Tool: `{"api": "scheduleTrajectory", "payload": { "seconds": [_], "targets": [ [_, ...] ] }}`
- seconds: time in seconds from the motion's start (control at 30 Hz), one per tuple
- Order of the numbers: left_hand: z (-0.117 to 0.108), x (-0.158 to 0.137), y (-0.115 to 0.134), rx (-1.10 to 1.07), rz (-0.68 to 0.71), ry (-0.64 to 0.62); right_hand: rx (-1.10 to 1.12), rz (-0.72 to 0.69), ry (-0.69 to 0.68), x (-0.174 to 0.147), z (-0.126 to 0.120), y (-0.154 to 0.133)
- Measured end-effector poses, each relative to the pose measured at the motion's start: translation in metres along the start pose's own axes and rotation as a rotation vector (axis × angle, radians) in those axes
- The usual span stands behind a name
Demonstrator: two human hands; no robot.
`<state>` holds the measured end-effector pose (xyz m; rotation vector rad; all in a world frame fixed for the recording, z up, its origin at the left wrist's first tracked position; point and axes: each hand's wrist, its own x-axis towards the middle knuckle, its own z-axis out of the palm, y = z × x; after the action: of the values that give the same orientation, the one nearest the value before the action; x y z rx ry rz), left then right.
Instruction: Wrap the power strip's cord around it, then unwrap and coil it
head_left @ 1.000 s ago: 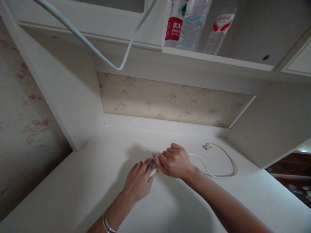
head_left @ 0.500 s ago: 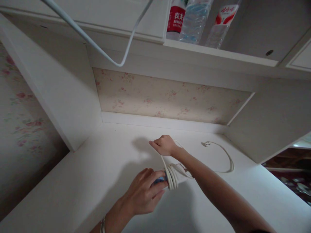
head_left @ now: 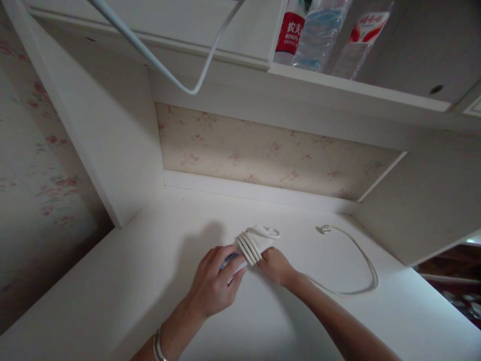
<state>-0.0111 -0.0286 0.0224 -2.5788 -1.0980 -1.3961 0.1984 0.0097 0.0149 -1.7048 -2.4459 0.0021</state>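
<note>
Left hand [head_left: 216,283] has a white handheld device [head_left: 266,242] by its blue-marked end, fingers bent over the top, thumb along the near side: a closed grip. Right hand [head_left: 276,265] is at the far end, knuckles curled in close against the near edge. Its fingertips are hidden, so I can't tell how tightly they close or whether they have cord or casing.

Device sits between the 2 hands, over the middle of the white worktop [head_left: 150,265]; can't tell whether its underside touches. About 4 cord loops [head_left: 248,248] lie side by side around its body, just beyond the left fingers. A small bend of cord [head_left: 273,232] stands out at the far end.

Risks, as I judge them. Slack is the first: if the right hand lets tension go, the outer turns could loosen and ride over each other or slip off. The left fingertips are close to the loops, so a careless turn could trap 1. The loose cord [head_left: 374,276] bows out to the right with the plug [head_left: 326,229] at its end; a sharp pull might drag that plug, scraping the surface. Too tight a wrap could strain the small bend.
</note>
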Motion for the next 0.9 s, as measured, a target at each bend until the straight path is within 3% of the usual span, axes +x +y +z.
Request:
{"api": "scheduleTrajectory", "payload": {
  "seconds": [0.07,0.13,0.3,0.47,0.57,0.73,0.9],
  "targets": [
    [0.003,0.001,-0.003,0.059,-0.066,-0.005,-0.042,0.03,-0.074,-0.015,-0.005,-0.008],
    [0.006,0.003,-0.003,0.121,-0.123,-0.03,-0.09,0.006,-0.043,-0.026,-0.014,-0.016],
    [0.013,0.005,0.0,0.239,-0.194,-0.148,-0.205,-0.292,0.166,-0.032,-0.041,-0.033],
    [0.02,-0.002,-0.001,0.216,-0.131,-0.288,-0.243,-0.576,0.318,-0.014,-0.06,-0.037],
    [0.019,-0.006,0.003,0.131,-0.02,-0.371,-0.219,-0.64,0.32,0.007,-0.071,-0.036],
    [0.009,-0.007,0.018,-0.097,0.139,-0.438,-0.155,-0.428,0.191,0.046,-0.075,-0.026],
    [0.0,-0.006,0.014,-0.184,0.194,-0.232,0.134,-0.094,0.025,0.059,-0.048,-0.004]
  ]
}}
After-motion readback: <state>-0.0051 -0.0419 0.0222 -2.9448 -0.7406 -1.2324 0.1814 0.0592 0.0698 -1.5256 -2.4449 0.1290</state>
